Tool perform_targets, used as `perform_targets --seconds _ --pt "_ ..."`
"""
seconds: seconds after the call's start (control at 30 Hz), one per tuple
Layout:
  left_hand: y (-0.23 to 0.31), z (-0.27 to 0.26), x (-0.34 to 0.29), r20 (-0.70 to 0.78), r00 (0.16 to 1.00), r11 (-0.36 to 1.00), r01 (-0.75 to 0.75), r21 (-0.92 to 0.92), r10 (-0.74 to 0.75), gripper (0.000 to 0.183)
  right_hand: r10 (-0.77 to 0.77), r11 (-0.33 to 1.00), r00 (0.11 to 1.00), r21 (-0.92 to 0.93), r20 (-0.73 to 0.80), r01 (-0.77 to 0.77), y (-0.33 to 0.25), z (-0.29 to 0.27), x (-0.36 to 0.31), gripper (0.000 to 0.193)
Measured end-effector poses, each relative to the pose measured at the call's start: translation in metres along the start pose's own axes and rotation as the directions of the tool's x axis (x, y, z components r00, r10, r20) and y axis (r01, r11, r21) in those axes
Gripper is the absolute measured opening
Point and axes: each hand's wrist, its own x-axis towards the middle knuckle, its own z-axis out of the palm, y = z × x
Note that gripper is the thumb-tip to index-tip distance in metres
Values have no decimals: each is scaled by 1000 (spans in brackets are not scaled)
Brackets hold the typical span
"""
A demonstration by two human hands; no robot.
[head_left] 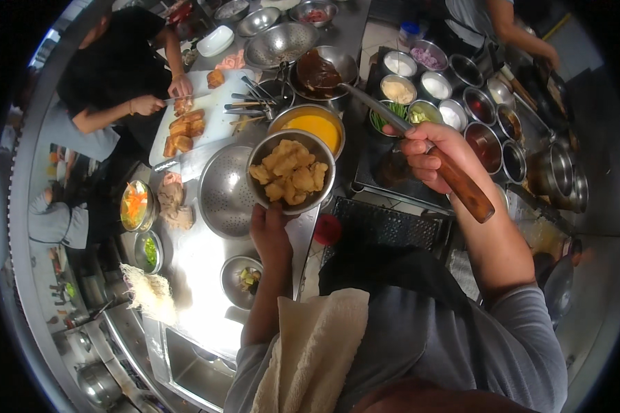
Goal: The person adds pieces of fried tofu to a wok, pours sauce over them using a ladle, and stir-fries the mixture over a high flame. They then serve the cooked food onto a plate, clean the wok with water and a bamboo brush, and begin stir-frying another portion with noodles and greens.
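Note:
My left hand (pixel 274 224) grips the rim of a steel bowl (pixel 328 186) from its near side. Golden-brown fried battered pieces (pixel 289 171) fill that bowl. Raised to the right, my right hand (pixel 437 151) is closed round a ladle (pixel 465 184) with a wooden handle and a metal shaft. The shaft slants to the far left, and its end meets something dark brown and sauce-coated (pixel 318 71) at a steel bowl (pixel 351 65); I cannot tell whether it touches the bowl. A steel colander (pixel 217 189) stands left of the held bowl, and a bowl of yellow-orange liquid (pixel 313 131) stands beyond it.
At the far left another person (pixel 110 76) cuts browned meat (pixel 186 125) on a white board (pixel 160 141). Ingredient containers (pixel 435 86) crowd the right side. Further right another person's arm (pixel 523 34) reaches in. A small bowl (pixel 238 297) and dry noodles (pixel 151 296) lie nearer.

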Motion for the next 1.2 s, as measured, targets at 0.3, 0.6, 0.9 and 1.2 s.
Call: perform_targets --seconds 0.3,0.6,0.9,1.2 --pt "15 8 18 -48 998 999 -39 -4 39 27 -111 962 985 -265 -130 73 -10 25 -11 36" --pt "13 33 54 -44 999 992 -28 -127 22 21 -114 952 981 -299 -158 63 -25 32 -13 34" --pt "8 54 81 36 992 974 -127 188 122 22 -176 918 976 -379 -128 116 -37 37 -14 42" --pt "0 43 77 -17 997 994 -70 84 71 25 -181 886 956 -461 -231 56 -31 40 -4 40"
